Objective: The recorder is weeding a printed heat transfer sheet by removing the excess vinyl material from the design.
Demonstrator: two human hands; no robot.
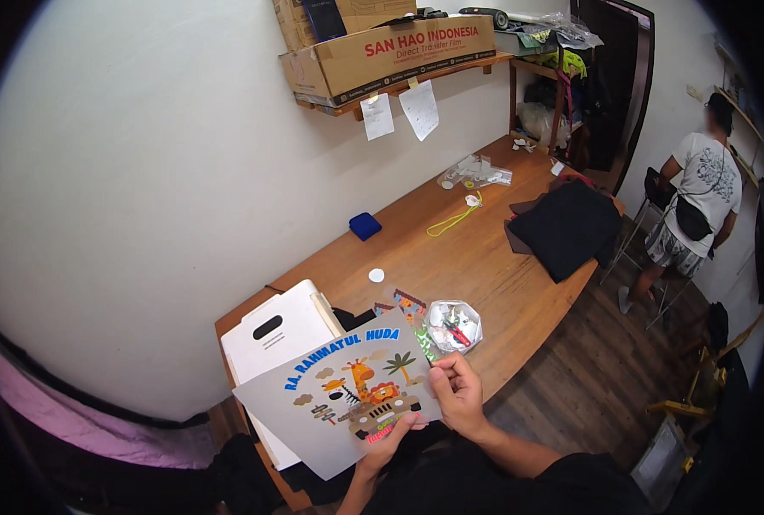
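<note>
I hold a grey sheet (313, 403) printed with a colourful cartoon of a giraffe, a car and a palm tree, just above the near end of the wooden table (485, 257). My left hand (389, 442) pinches its lower edge from beneath. My right hand (459, 390) grips its right edge with the fingers curled. Right behind the sheet lie more printed cut-outs (407, 311) and a small clear bag of scraps (453, 326).
A white box with a handle slot (274, 335) stands at the table's left end. Farther along lie a blue pad (365, 226), a yellow cord (452, 221), clear packets (476, 172) and dark cloth (566, 225). A cardboard box (390, 51) sits on a wall shelf. A person (695, 206) stands at the right.
</note>
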